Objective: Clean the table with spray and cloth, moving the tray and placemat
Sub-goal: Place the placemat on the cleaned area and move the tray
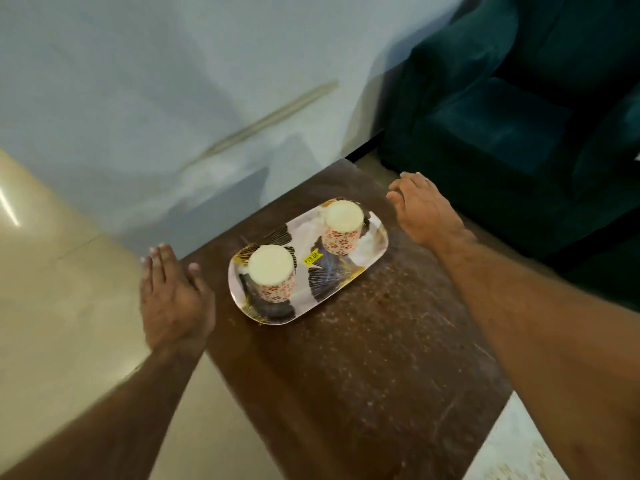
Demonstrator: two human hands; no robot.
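An oval patterned tray (pixel 372 249) with a yellow price sticker lies on a dark brown wooden table (pixel 381 358). Two cups with red flower print stand upside down on the tray, one at the near left (pixel 272 271), one at the far right (pixel 343 226). My left hand (pixel 171 296) hovers open to the left of the tray, over the table's left edge. My right hand (pixel 424 207) hovers open to the right of the tray. Neither hand touches the tray. No spray bottle, cloth or placemat is in view.
A dark green sofa (pixel 519 116) stands right behind the table at the right. A pale wall (pixel 156 98) runs behind the table's far corner. Beige floor tiles (pixel 52 289) lie to the left, and a light surface (pixel 519 445) shows at the lower right.
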